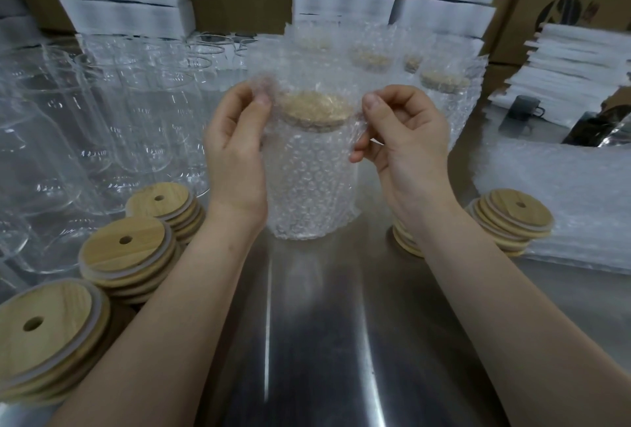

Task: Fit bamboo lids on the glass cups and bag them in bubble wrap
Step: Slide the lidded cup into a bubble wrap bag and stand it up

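Pinching bag (312,184): left hand (235,150), right hand (406,146) (print (563,10) blurred).

**Both hands up at mid-frame, each in a pinch**

I see my left hand (235,146) raised just left of centre, palm turned inward, thumb and forefinger pinching the top edge of the bubble wrap bag (310,181), the other fingers loosely curled. My right hand (406,150) mirrors it just right of centre, thumb pressed to forefinger on the opposite edge. The bare left forearm (153,307) rises from the lower left corner, the right forearm (495,290) from the lower right, converging toward the centre.
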Motion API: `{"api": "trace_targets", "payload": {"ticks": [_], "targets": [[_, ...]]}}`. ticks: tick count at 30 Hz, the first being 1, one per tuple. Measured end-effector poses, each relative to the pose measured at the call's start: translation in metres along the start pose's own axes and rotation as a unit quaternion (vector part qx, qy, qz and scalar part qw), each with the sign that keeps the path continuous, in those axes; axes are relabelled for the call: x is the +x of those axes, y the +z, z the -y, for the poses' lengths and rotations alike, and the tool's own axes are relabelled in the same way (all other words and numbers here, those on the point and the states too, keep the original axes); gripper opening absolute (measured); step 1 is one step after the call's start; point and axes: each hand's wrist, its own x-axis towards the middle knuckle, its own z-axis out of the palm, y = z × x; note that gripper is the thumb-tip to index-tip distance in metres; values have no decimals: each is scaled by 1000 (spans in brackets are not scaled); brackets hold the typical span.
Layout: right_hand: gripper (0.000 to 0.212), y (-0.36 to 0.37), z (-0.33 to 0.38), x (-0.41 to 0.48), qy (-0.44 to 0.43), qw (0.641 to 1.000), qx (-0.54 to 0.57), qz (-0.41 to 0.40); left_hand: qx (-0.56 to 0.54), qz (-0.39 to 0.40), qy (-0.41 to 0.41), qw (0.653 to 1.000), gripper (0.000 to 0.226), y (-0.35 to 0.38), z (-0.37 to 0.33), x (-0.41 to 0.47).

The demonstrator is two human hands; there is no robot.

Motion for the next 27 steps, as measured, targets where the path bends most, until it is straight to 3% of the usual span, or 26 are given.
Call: {"api": "trace_targets", "payload": {"ticks": [1,6,10,17,27], "targets": [[7,0,0,0,1,1000,1,1,5,15,4,1000,11,0,-2,-1],[19,-1,0,0,12,1000,-15,14,56,54,37,996,45,-2,-6,-3],[19,0,-1,-1,7,1000,-21,22,32,-19,49,998,7,-2,-2,1],[30,-1,-2,1,29,999,22,28,30,-25,73,997,21,-7,2,7],[33,1,-9,2,94,991,96,13,-112,-16,-37,993,54,-8,12,10]]}}
